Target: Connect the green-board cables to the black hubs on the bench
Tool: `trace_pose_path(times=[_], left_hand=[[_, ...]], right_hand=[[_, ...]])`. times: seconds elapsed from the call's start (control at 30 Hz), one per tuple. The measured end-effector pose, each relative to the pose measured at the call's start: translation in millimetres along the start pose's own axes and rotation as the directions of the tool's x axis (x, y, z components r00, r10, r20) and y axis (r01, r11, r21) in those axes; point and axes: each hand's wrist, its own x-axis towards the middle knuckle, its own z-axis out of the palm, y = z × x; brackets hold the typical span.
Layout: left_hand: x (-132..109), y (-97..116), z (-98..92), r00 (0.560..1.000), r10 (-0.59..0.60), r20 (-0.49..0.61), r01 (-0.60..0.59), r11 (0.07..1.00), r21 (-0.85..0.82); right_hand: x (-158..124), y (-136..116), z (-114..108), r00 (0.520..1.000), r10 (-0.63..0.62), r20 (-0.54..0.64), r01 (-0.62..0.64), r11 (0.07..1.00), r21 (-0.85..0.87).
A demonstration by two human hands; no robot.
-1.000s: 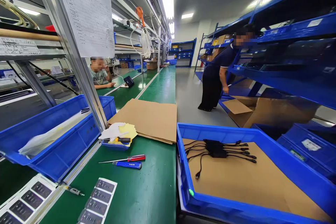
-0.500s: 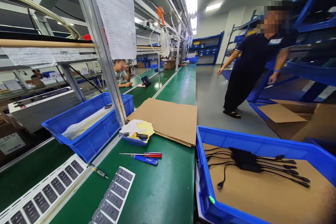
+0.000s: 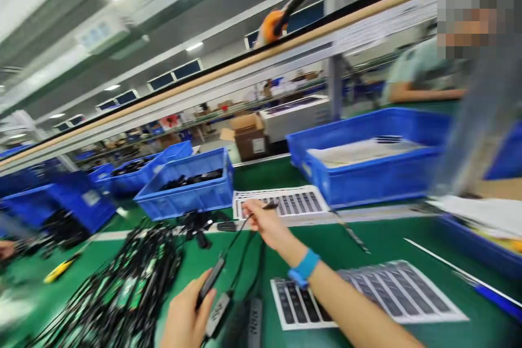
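My left hand (image 3: 185,318) sits at the bottom edge, closed around a slim black adapter (image 3: 211,283). Its thin black cable (image 3: 240,228) runs up to my right hand (image 3: 265,224), which pinches the plug end over the green bench; a blue band is on that wrist. A heap of black adapters with cables (image 3: 126,283) lies left of my left hand. One sheet of grey labels (image 3: 379,291) lies under my right forearm. Another label sheet (image 3: 285,202) lies just beyond my right hand. The picture is blurred.
Blue bins (image 3: 191,190) holding black parts stand at the back left, and a larger blue bin (image 3: 375,174) at the back right. A seated person (image 3: 424,70) is behind the rack at the far right. A screwdriver (image 3: 485,289) lies at the right.
The view has swung left, away from the blue crate and the standing person. Both my hands have come into view, holding an adapter and its cable.
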Motion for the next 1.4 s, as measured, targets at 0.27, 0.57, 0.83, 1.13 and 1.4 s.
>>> trace_pose_path(times=[0.27,0.57,0.83,1.13,1.4], left_hand=[[-26.7,-21.4,-1.4,0.940,-0.310,0.140,0.325,0.940,-0.101],[-45.8,-25.0,22.3,0.850,-0.311,0.425,0.375,0.924,-0.075],[-35.8,-57.1,-0.1,0.888,-0.347,0.301,0.380,0.923,-0.058],[9.3,-104.8,-9.5,0.869,-0.486,-0.088,0.424,0.642,0.640],[43.8,-114.1,-7.6,0.918,-0.395,0.015,0.300,0.720,0.625]], right_hand=[[-1.3,11.0,-11.2,0.990,0.094,0.109,-0.050,0.935,-0.352],[18.8,37.7,-15.7,0.952,0.213,0.221,0.257,-0.158,-0.953],[56.0,73.4,33.4,0.896,0.143,0.420,0.442,-0.380,-0.813],[79.8,96.6,19.6,0.894,0.125,0.431,0.448,-0.174,-0.877],[63.1,80.2,31.5,0.944,0.106,0.311,0.221,0.496,-0.840]])
